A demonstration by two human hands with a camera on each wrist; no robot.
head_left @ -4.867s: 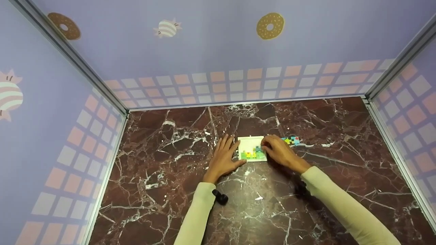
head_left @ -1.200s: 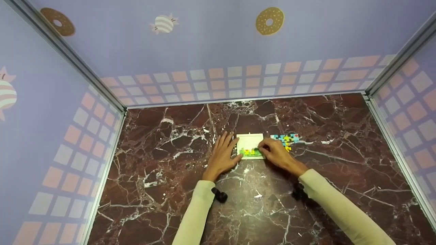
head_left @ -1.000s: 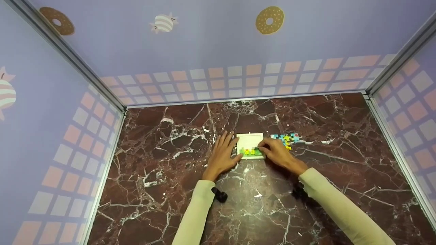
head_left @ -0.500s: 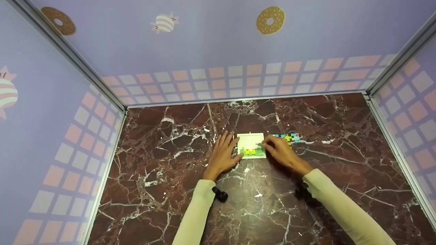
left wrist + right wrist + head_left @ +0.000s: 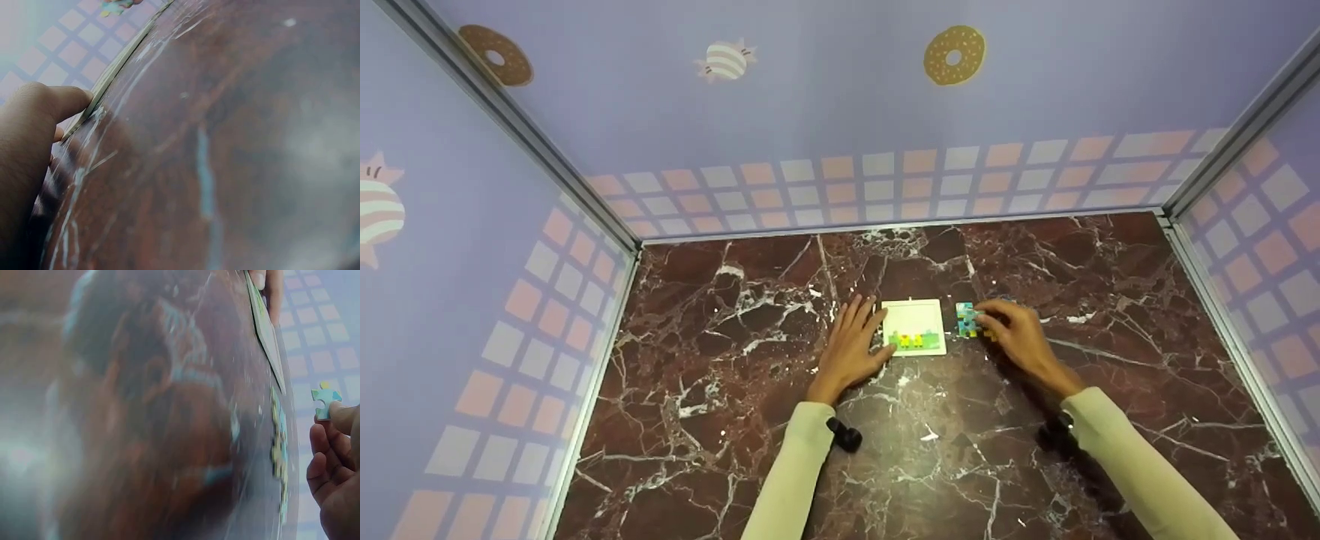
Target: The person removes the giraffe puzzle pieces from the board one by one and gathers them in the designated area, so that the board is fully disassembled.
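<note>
A small square puzzle tray (image 5: 915, 321) with a pale rim lies on the table, a row of green and yellow pieces (image 5: 913, 341) along its near side. My left hand (image 5: 851, 343) rests at the tray's left side, fingers straight and spread, and its thumb touches the rim in the left wrist view. Between thumb and fingers my right hand (image 5: 1021, 339) pinches a light-blue jigsaw piece (image 5: 326, 402) with a yellow tip. It is over the loose jigsaw pieces (image 5: 966, 324) to the right of the tray and hides part of them.
The brown marbled table (image 5: 720, 420) carries small white flecks and streaks. Lilac walls (image 5: 825, 97) with printed tiles and sweets rise at the back and both sides, with metal profiles (image 5: 1177, 202) at the corners.
My right hand has moved right, from over the tray's right part to above the loose pieces, still pinching a piece. My left hand has stayed at the tray's left side.
</note>
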